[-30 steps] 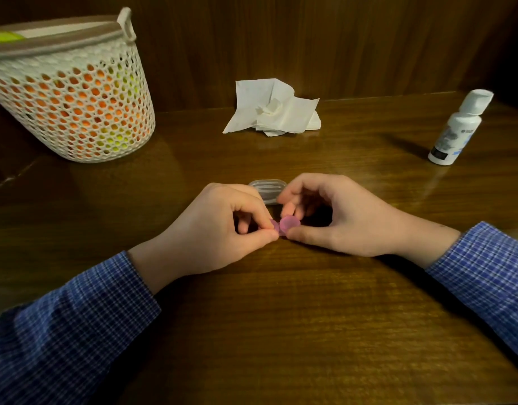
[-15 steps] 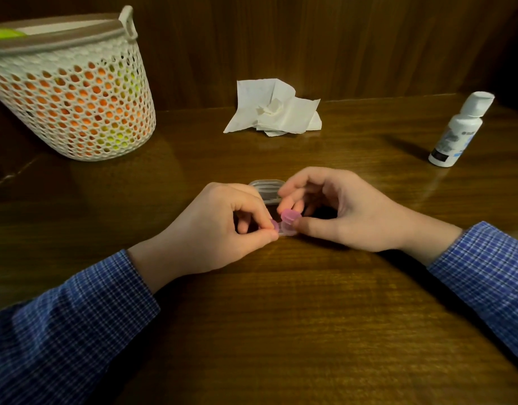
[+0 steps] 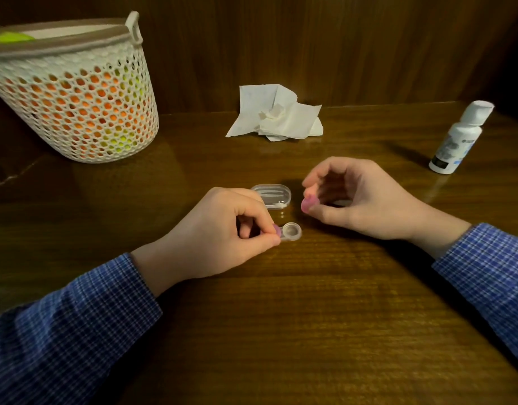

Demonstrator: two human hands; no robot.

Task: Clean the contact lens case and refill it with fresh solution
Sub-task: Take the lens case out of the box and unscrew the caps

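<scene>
Lens case (image 3: pixel 287 231) lies mid-table (image 3: pixel 310 331), long axis left-right, uncapped well toward right hand (image 3: pixel 357 200). Solution bottle (image 3: pixel 456 141) stands near far right edge, nearer that hand. Left hand (image 3: pixel 222 238) pinches case's still-capped end; right fingers pinch pink cap (image 3: pixel 307 204), just beside the case.

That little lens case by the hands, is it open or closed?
Half open. The lens case shows one bare clear well; the right hand pinches its pink cap away from it. The left hand covers the other side.
</scene>
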